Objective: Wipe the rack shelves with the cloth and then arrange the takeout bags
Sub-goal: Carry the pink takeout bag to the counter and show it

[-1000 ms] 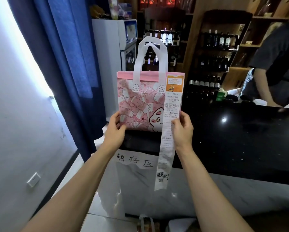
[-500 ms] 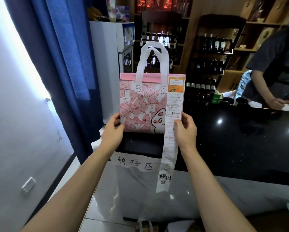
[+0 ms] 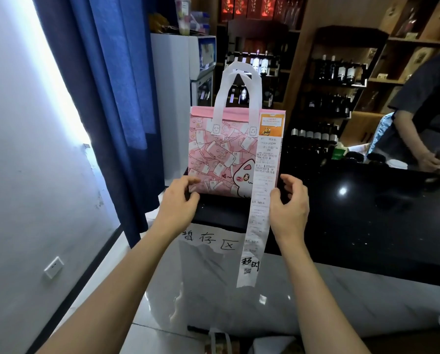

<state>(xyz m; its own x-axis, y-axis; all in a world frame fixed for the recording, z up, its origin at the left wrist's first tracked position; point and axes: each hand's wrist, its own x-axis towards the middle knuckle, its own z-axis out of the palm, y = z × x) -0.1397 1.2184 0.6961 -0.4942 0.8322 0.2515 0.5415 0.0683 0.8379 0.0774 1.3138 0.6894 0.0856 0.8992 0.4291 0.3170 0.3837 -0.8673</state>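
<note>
the pink takeout bag (image 3: 222, 152) stands upright on the near left corner of the black counter (image 3: 367, 213), its white handles (image 3: 236, 90) up. my left hand (image 3: 179, 203) is at the bag's lower left corner, thumb and fingers curled onto the edge and pinching it. my right hand (image 3: 289, 208) is just right of the bag's lower right corner, fingers loosely curled and apart, gripping nothing; its thumb lies along the edge of the long receipt (image 3: 261, 200) that hangs from the bag's front down past the counter edge. below the bag a paper sign (image 3: 208, 241) with handwriting is stuck to the counter front. behind the counter to the right stands another person (image 3: 423, 118).
</note>
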